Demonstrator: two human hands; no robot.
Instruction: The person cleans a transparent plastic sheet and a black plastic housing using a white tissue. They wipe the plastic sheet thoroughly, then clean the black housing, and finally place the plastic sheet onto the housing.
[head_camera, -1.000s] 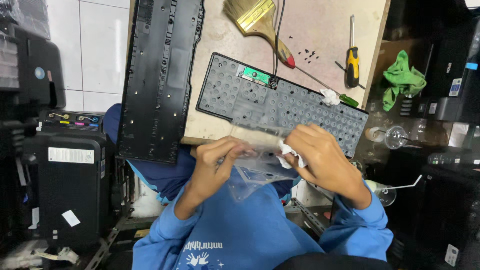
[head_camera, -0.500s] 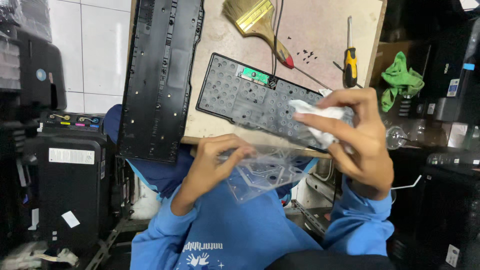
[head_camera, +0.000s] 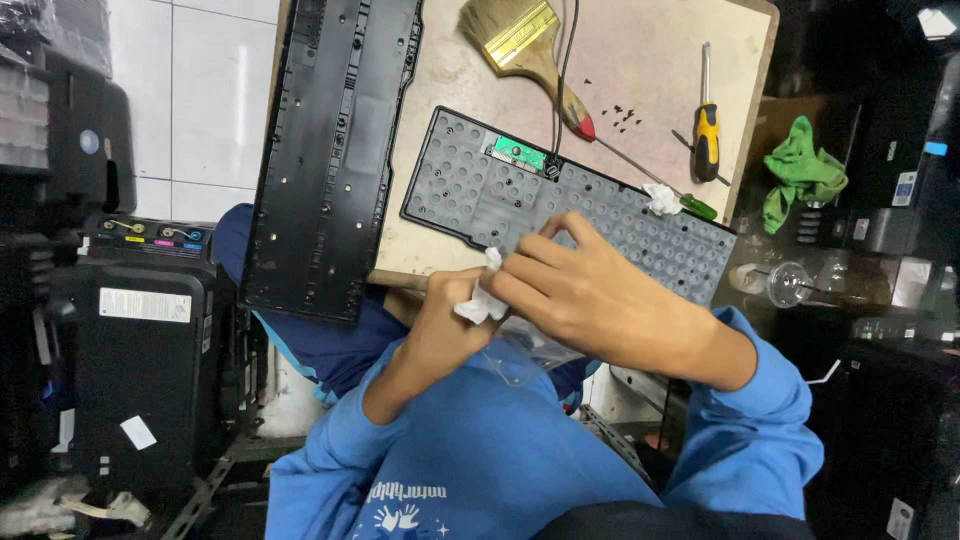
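My right hand (head_camera: 590, 290) is closed around a white tissue wad (head_camera: 478, 298) and presses it against my left hand (head_camera: 440, 325). That left hand grips a clear plastic membrane sheet (head_camera: 525, 355), mostly hidden under both hands, at the near edge of the table. Just beyond the hands lies an opened keyboard half (head_camera: 610, 215) covered with grey rubber domes, with a small green circuit board (head_camera: 518, 153) at its top. A black keyboard shell (head_camera: 330, 150) lies upright-long on the left of the table.
On the table (head_camera: 650, 60) lie a paintbrush (head_camera: 520, 40), a yellow-black screwdriver (head_camera: 706, 125), a green-handled screwdriver (head_camera: 690, 203), loose screws (head_camera: 622, 113) and another white wad (head_camera: 660, 197). A green cloth (head_camera: 800, 175) is at the right. A black printer (head_camera: 140, 370) stands left.
My right hand, raised over the keyboard half with the tissue half a second ago, has come back down and left onto my left hand and the clear sheet.
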